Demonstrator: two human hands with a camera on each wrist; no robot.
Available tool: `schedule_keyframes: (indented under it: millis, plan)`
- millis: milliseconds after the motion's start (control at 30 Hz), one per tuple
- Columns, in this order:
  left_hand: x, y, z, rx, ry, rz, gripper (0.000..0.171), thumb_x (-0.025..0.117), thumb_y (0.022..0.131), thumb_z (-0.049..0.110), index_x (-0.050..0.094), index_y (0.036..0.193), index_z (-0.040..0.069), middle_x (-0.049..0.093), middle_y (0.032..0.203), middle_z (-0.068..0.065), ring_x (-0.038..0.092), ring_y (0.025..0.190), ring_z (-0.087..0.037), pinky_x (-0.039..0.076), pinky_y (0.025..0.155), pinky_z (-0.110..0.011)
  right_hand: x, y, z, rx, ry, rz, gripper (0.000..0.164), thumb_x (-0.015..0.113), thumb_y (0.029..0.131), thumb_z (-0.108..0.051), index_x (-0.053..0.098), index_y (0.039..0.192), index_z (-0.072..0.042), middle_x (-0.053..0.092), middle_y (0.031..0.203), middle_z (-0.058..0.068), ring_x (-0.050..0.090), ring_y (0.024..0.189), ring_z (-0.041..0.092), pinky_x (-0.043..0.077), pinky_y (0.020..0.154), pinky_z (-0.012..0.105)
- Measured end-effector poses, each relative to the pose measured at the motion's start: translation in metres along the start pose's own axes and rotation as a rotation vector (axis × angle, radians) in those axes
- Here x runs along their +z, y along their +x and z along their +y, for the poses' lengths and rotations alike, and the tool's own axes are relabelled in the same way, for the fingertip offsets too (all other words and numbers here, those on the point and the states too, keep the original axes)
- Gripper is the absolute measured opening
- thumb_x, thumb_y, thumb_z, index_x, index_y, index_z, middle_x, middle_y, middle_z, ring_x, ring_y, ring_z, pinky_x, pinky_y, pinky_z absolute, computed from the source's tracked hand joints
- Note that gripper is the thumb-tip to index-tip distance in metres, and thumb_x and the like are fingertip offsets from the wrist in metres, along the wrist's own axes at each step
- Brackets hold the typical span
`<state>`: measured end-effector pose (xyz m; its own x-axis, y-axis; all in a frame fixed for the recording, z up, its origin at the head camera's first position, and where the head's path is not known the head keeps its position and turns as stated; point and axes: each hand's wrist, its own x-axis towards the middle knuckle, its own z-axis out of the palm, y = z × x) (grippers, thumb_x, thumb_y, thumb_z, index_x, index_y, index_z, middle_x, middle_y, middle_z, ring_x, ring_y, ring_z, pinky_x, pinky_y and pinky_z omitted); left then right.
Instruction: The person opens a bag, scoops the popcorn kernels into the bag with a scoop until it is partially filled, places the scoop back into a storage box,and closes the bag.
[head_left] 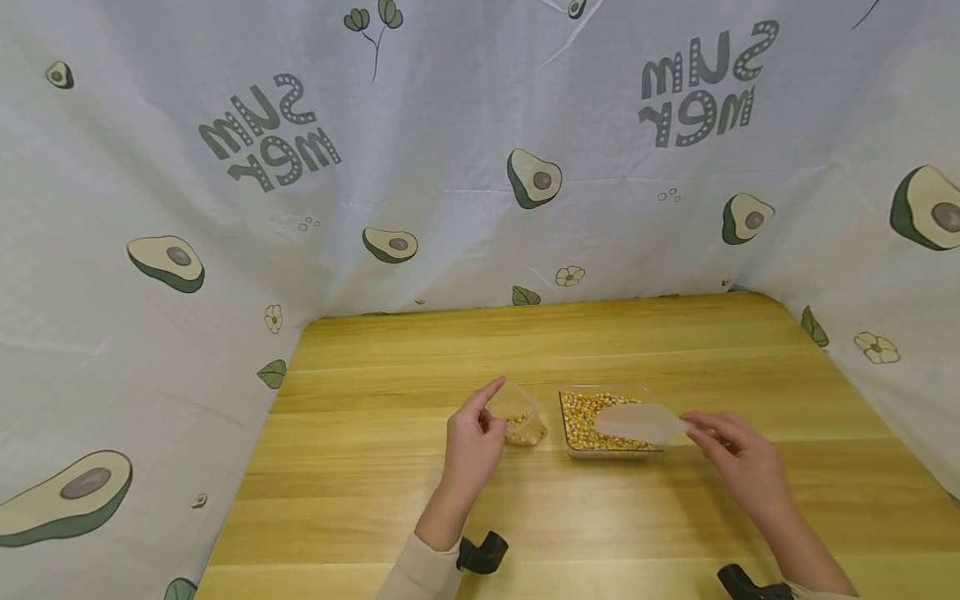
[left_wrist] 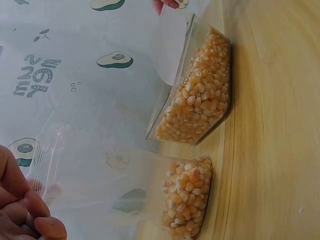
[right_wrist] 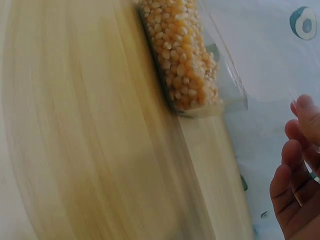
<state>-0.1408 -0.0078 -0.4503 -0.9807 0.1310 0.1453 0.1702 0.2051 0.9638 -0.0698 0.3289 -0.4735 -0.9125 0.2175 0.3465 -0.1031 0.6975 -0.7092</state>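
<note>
With thumb and fingers, my left hand (head_left: 474, 442) pinches the rim of a clear plastic bag (left_wrist: 100, 175), whose mouth is spread open in the head view. Corn kernels (left_wrist: 185, 200) fill the bag's bottom, which rests on the table. To its right stands a clear rectangular container (head_left: 611, 455) holding many loose yellow kernels (head_left: 577, 427). My right hand (head_left: 746, 462), on the container's right, pinches the narrow end of a translucent white scoop (head_left: 641, 422). The scoop's broad part overlaps the container in the head view. In the right wrist view, most of the scoop is out of frame.
The wooden table (head_left: 360, 467) runs back to a white curtain (head_left: 450, 133) printed with avocados, which also closes off both sides. Black wrist mounts (head_left: 483, 552) sit on both forearms, low over the front of the table.
</note>
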Motion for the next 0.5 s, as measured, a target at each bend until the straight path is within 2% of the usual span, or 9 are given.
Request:
schedule_keyframes:
  millis: [300, 500]
  plan:
    - [0.0012, 0.0005, -0.0007, 0.005, -0.005, 0.007, 0.059, 0.047, 0.088, -0.007, 0.062, 0.138, 0.020, 0.034, 0.056, 0.003, 0.023, 0.044, -0.005, 0.024, 0.044, -0.017, -0.0084, 0.0006, 0.0038, -0.061, -0.074, 0.020, 0.019, 0.068, 0.094, -0.009, 0.075, 0.111, -0.009, 0.054, 0.091, -0.035, 0.050, 0.068, -0.009, 0.043, 0.057, 0.010]
    - [0.0018, 0.0005, -0.0011, -0.007, -0.012, 0.003, 0.059, 0.047, 0.089, -0.007, 0.061, 0.138, 0.021, 0.035, 0.056, 0.003, 0.023, 0.044, -0.005, 0.024, 0.044, -0.017, -0.0100, 0.0033, 0.0032, -0.129, -0.112, 0.048, 0.019, 0.072, 0.088, -0.003, 0.077, 0.105, -0.010, 0.056, 0.088, -0.028, 0.049, 0.068, -0.013, 0.041, 0.056, 0.008]
